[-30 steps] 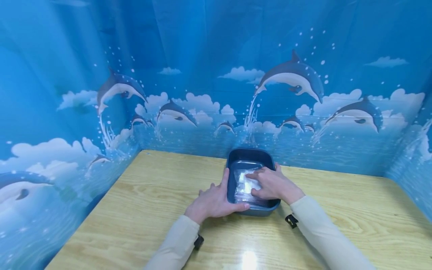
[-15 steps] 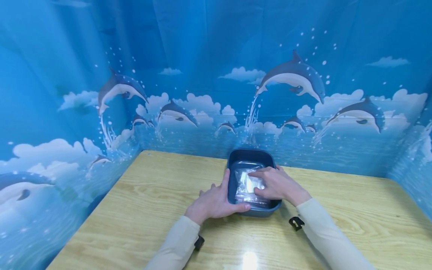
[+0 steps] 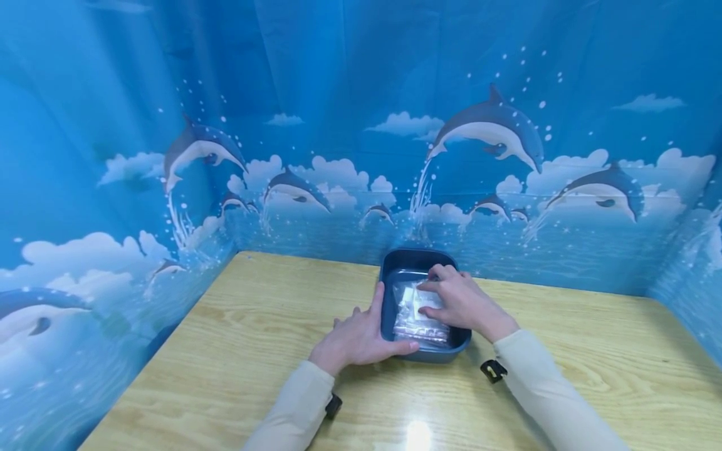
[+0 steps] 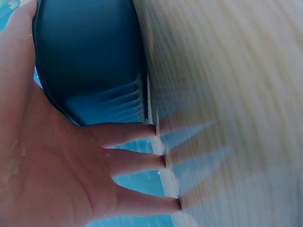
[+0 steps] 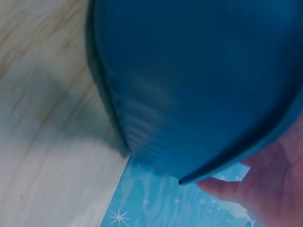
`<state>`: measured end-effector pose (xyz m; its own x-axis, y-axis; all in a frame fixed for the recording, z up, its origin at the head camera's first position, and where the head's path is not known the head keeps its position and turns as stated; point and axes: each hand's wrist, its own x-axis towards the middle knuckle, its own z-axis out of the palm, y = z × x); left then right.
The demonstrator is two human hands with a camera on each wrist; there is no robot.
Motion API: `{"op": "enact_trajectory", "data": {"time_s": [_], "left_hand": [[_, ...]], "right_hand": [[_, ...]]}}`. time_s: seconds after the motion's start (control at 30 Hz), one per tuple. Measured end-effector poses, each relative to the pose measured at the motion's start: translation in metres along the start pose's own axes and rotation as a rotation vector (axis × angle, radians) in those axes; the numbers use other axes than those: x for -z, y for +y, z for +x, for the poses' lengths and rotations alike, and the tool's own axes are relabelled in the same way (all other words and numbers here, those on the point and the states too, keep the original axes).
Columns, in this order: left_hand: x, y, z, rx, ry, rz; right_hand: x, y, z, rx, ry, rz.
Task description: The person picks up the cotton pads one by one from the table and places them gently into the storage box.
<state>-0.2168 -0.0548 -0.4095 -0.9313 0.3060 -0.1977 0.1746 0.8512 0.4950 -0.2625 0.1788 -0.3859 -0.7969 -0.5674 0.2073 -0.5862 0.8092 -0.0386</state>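
Note:
A dark blue box [image 3: 423, 356] with rounded corners stands against the back of the table. In it lies a clear plastic bag [image 3: 417, 329] with a reddish strip near its front edge. My left hand [image 3: 358, 338] spans the box's near left corner, thumb over the front rim. In the left wrist view its fingers [image 4: 132, 161] are straight and spread, tips touching the table beside the box wall [image 4: 90, 52]. My right hand [image 3: 465, 304] reaches over the right rim, thumb and index finger apart on the bag. One finger [image 5: 218, 189] shows outside the box in the right wrist view.
The wood-grain table [image 3: 248, 319] extends to both sides of the box. A blue dolphin-print curtain [image 3: 338, 119] rises right behind the box and encloses the table at both sides. Black wrist mounts [image 3: 333, 406] sit under the sleeves.
My right hand first shifts slightly right, then lifts some of its fingers higher toward the box's far end. The left hand and the box stay where they were.

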Motion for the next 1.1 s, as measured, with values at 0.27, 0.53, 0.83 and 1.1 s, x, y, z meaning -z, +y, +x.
{"op": "enact_trajectory", "data": {"time_s": [0.27,0.53,0.83,1.1], "left_hand": [[0.0,0.002,0.0,-0.002,0.0,0.0],[-0.001,0.001,0.0,-0.001,0.002,0.015],[-0.001,0.002,0.0,-0.001,0.004,0.018],[-0.001,0.001,0.0,0.006,0.001,0.007]], "right_hand": [[-0.002,-0.003,0.002,-0.017,-0.062,-0.013],[-0.005,-0.01,0.008,0.013,-0.134,-0.007],[-0.007,-0.011,0.012,-0.015,-0.168,-0.003],[-0.003,-0.008,0.005,-0.022,-0.104,0.037]]}}
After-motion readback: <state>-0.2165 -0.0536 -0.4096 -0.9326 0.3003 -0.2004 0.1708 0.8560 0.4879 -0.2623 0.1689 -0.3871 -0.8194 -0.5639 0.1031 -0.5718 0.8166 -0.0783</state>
